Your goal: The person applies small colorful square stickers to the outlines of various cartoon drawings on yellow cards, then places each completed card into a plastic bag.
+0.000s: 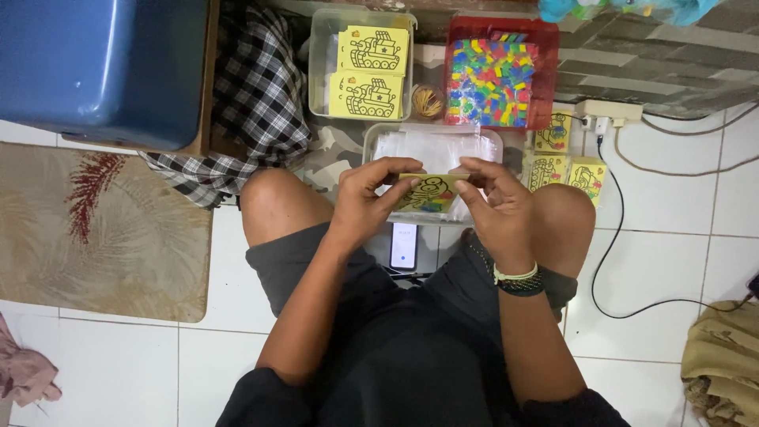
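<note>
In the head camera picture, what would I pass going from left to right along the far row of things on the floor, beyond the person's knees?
Blue tub → checked cloth → clear box of yellow tank picture cards → small bundle of rubber bands → red tray of coloured pieces → white power strip.

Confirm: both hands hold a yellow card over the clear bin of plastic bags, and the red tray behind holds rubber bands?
Not quite. In the head view the red tray holds small multicoloured packets; the rubber bands sit in a small round tub beside it. The rest stands: left hand and right hand hold the yellow card over the clear bin.
</note>
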